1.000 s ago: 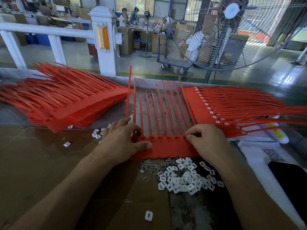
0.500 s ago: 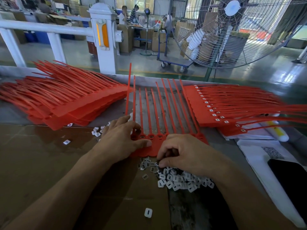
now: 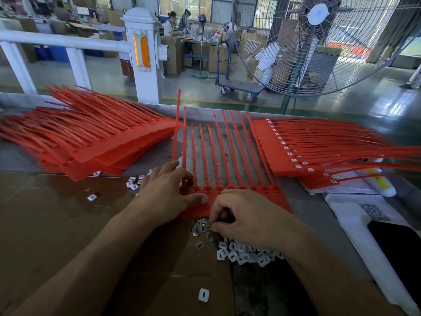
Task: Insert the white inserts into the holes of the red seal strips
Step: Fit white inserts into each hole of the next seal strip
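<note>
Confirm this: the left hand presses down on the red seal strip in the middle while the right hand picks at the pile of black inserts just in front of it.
Not quite. The inserts are white, not black, as the head view shows. The rest holds: the left hand presses on the middle red seal strip, and the right hand picks at the pile.

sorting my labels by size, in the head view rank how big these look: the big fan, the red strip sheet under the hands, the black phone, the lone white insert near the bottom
1. big fan
2. red strip sheet
3. black phone, partly cut off by the frame edge
4. lone white insert

The fan stands farther away, so its lead is no trick of nearness.
</note>
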`<state>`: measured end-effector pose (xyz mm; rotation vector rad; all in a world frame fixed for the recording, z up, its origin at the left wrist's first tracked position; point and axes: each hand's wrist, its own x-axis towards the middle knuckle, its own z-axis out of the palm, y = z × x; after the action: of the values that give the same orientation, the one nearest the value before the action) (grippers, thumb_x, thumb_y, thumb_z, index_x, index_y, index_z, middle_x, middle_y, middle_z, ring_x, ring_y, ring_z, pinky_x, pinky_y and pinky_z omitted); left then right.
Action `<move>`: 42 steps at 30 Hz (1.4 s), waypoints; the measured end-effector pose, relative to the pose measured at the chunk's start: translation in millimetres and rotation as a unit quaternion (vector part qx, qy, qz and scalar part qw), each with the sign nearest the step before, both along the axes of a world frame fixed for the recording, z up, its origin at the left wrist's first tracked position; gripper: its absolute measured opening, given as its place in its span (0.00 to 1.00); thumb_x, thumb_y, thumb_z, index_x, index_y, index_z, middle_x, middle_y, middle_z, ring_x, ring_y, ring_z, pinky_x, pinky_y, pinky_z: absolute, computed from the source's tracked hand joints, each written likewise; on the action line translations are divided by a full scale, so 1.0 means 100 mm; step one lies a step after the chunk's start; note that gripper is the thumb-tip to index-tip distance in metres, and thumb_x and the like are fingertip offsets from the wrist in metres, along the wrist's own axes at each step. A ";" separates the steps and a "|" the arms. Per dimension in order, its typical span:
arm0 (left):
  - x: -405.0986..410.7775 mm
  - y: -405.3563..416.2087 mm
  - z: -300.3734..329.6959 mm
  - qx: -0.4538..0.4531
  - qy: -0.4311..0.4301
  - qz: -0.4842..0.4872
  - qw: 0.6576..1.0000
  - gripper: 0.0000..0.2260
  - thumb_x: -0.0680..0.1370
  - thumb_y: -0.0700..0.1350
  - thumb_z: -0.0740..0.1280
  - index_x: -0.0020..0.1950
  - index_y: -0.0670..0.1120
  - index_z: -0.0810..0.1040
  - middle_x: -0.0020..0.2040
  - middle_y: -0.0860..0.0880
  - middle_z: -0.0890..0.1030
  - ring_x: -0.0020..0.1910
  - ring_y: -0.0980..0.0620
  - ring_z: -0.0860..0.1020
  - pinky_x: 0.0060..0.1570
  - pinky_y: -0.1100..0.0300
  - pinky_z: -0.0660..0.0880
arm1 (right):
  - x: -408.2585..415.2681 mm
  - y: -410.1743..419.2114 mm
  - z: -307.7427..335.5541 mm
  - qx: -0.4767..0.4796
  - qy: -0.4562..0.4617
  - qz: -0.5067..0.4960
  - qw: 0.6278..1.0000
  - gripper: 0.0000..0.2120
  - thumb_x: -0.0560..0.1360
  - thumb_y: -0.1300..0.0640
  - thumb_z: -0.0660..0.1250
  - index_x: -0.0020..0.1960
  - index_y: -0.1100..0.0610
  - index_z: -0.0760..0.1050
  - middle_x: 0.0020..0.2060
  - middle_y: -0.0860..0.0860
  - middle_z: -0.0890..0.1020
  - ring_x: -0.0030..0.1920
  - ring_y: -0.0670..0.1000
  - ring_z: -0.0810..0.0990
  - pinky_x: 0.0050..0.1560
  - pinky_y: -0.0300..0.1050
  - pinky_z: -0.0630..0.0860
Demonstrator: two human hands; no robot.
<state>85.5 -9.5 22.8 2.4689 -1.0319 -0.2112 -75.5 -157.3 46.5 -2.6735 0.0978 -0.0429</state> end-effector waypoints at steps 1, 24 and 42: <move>0.00 0.00 0.00 0.000 0.000 0.000 1.000 0.30 0.69 0.71 0.69 0.68 0.62 0.72 0.80 0.53 0.57 0.79 0.48 0.54 0.75 0.44 0.52 | 0.00 0.00 0.00 0.000 -0.001 0.000 1.000 0.03 0.76 0.49 0.74 0.46 0.44 0.80 0.43 0.37 0.77 0.47 0.36 0.77 0.45 0.34 0.72; 0.01 0.01 -0.02 -0.010 -0.003 0.001 1.000 0.29 0.69 0.71 0.69 0.67 0.62 0.73 0.80 0.53 0.58 0.78 0.48 0.54 0.74 0.44 0.52 | -0.02 -0.04 0.03 0.056 -0.036 0.004 0.998 0.06 0.80 0.54 0.71 0.54 0.44 0.82 0.49 0.38 0.81 0.51 0.37 0.79 0.51 0.34 0.76; 0.01 0.02 -0.01 -0.006 0.008 -0.007 1.000 0.31 0.68 0.73 0.68 0.67 0.63 0.72 0.81 0.54 0.57 0.79 0.48 0.54 0.75 0.44 0.51 | -0.19 -0.79 -0.08 0.218 -0.141 -0.355 0.898 0.08 0.78 0.63 0.70 0.45 0.52 0.84 0.26 0.50 0.82 0.25 0.46 0.78 0.27 0.42 0.76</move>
<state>86.5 -7.9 21.4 2.4459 -1.0404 -0.2273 -94.2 -236.5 39.0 -2.0267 0.8719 -0.5647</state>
